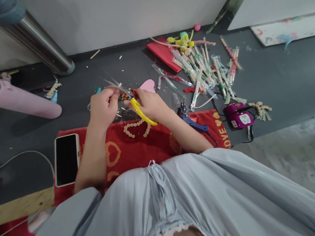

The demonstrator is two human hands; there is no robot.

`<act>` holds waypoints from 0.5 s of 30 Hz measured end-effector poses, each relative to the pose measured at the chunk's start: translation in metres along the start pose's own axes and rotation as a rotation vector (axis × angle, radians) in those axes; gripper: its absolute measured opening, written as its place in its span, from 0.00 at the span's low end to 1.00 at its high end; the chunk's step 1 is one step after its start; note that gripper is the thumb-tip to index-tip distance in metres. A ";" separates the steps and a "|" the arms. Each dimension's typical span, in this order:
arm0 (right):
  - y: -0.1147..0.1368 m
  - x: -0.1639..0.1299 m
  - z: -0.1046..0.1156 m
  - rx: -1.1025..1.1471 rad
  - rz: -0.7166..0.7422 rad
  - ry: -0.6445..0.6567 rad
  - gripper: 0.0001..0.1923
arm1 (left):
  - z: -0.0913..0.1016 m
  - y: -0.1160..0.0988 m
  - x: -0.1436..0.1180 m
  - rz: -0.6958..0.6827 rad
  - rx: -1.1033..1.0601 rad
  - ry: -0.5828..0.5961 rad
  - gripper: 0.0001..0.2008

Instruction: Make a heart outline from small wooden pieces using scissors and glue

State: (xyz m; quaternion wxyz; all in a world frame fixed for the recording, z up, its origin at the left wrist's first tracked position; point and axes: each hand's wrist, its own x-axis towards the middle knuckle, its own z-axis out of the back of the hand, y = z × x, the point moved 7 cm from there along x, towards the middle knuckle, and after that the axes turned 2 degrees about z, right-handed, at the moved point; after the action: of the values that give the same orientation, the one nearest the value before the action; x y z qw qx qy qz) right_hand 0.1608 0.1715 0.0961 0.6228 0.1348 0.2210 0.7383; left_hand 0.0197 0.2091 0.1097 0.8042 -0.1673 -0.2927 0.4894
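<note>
Everything here sits around the red cloth (137, 143) with gold hearts that lies on the dark floor in front of the person. Just beyond its far edge, the left hand (104, 106) is clenched around a thin clear-wrapped stick (116, 85) whose tip slants up and away to the left. Beside it, the right hand (151, 104) grasps the yellow-handled scissors (142, 112); the yellow loop curves back over the cloth's far edge, while the blades are hidden between the two hands, so how they meet the stick cannot be told, though they seem to be at its lower end. Small pale offcuts lie scattered on the floor beneath the hands.

A pink foam heart (147, 85) lies on the floor just past the right hand. Farther from the cloth, up and to the right, spreads a loose pile of wrapped sticks (206, 71), partly over a red sheet (163, 53). At the cloth's right far corner rests a blue-handled tool (193, 122), and just off its right edge sits a small purple device (238, 117) with a black cord. On the cloth's left edge a phone (66, 159) lies screen up. Well to the left of the cloth, a pink roll (12, 99) lies on its side, and a metal pole (33, 37) stands behind it against the wall.
</note>
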 end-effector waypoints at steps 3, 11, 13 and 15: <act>-0.001 0.000 0.001 -0.001 -0.004 -0.012 0.37 | 0.002 -0.003 -0.001 -0.013 0.030 -0.011 0.19; -0.004 -0.001 0.002 -0.054 -0.063 0.011 0.38 | -0.001 -0.001 0.001 0.011 0.096 -0.005 0.18; -0.003 -0.001 0.002 -0.060 -0.069 0.025 0.38 | -0.002 0.001 0.001 0.007 0.081 -0.026 0.18; -0.002 -0.002 0.003 -0.065 -0.053 0.030 0.38 | -0.001 0.002 0.002 -0.002 0.038 -0.041 0.19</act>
State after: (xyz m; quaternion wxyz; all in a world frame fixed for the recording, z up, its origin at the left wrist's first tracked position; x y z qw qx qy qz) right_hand 0.1641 0.1706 0.0977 0.6429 0.0976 0.2098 0.7302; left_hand 0.0194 0.2120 0.1086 0.8014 -0.1417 -0.3001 0.4976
